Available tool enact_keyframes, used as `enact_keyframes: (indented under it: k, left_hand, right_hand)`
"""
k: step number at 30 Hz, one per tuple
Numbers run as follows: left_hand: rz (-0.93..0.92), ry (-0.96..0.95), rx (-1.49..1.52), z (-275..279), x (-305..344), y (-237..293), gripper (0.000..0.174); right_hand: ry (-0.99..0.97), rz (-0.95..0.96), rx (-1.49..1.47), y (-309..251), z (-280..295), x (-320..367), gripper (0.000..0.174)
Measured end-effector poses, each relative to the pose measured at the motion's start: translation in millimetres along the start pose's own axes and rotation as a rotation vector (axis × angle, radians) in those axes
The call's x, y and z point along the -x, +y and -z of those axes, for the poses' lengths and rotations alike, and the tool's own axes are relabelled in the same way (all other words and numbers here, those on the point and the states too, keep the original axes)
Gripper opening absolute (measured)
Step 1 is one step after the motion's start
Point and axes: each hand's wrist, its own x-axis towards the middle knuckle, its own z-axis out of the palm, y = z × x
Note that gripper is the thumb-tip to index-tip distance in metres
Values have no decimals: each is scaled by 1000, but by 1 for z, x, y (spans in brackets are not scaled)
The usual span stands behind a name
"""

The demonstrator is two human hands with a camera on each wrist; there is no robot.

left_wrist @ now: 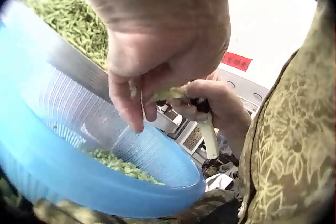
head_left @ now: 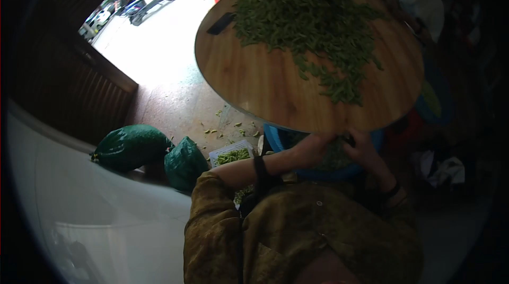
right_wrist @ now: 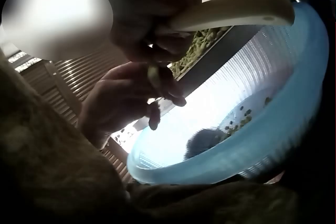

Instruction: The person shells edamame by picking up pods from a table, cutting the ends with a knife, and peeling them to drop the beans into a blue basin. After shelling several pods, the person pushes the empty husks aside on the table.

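Note:
Below the near edge of the table, my left hand [head_left: 313, 149] and right hand [head_left: 361, 149] are close together. In the left wrist view, my left hand [left_wrist: 165, 50] pinches a small green pod [left_wrist: 169, 94], its fingers pointing down. My right hand [left_wrist: 223, 103] grips a tool with a cream handle [left_wrist: 210, 139]; its working end is hidden among the fingers. The handle [right_wrist: 241, 11] shows large in the right wrist view. Below both hands sits a blue plastic basket [left_wrist: 173, 155] with green pieces [left_wrist: 123, 165] at its bottom.
A round wooden table [head_left: 254, 72] bears a large heap of green pods [head_left: 313, 13] and a dark flat object [head_left: 221, 23]. Green sacks [head_left: 132, 147] and a white tray of pods [head_left: 230, 155] are at left. Another person [head_left: 419, 5] sits at the far right.

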Motion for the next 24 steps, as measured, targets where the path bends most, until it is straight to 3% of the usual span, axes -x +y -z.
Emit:
enact_keyframes:
  k: [2, 7, 9, 11, 13, 14, 16, 20, 24]
  left_hand:
    - [52, 40, -19, 9, 6, 18, 26]
    - [32, -6, -89, 44, 23, 28, 15]
    - [62, -69, -374, 77, 35, 33, 13]
    - [316, -512, -741, 119, 44, 41, 8]
    - [148, -311, -755, 138, 41, 35, 8]
    - [170, -302, -801, 146, 21, 33, 6]
    - [32, -16, -766, 144, -16, 6, 20]
    - [-28, 34, -846, 139, -92, -56, 25]
    - [9, -17, -882, 136, -107, -97, 23]
  right_hand:
    - [9, -87, -48, 4, 3, 2, 23]
    - [-74, -55, -280, -10, -6, -7, 20]
    - [-84, -73, -321, -8, -1, -7, 19]
    - [-98, -85, -360, -4, -2, -8, 19]
    - [-127, -60, -464, 1, -9, -11, 16]
    - [-125, -58, -465, -1, -10, -14, 16]
    - [-39, -95, -466, -6, -11, -18, 15]
    - [-77, -195, -624, -1, -13, -23, 14]
    - [-98, -262, -777, -2, -12, -26, 15]
